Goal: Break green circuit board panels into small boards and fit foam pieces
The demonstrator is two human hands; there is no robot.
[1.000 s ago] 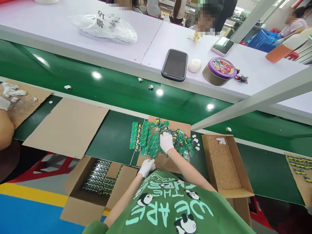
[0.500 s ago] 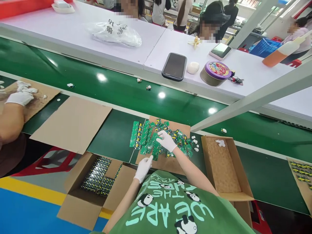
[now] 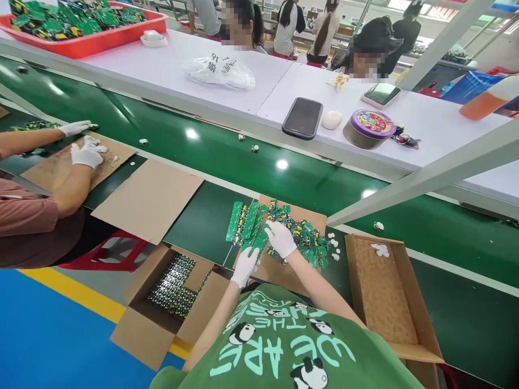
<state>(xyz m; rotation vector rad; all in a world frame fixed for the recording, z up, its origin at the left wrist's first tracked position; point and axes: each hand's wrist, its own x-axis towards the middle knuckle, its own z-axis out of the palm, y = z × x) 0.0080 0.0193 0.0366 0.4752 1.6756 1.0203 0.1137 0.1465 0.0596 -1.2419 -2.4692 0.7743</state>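
Carton [image 3: 144, 336]: packed with boards [image 3: 172, 283].
Left hand [image 3: 245, 266]: fingers bent at lower end of green strip [image 3: 260, 242]; I can't tell if gripping.
Green strip: between the hands.
Right hand [image 3: 281, 239]: bent at upper end; grip unclear to me.

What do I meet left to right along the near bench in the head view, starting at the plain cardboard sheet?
Plain cardboard sheet, left hand, right hand, small white pieces, long open box. Left out: the green circuit boards, which overlap both hands' places.
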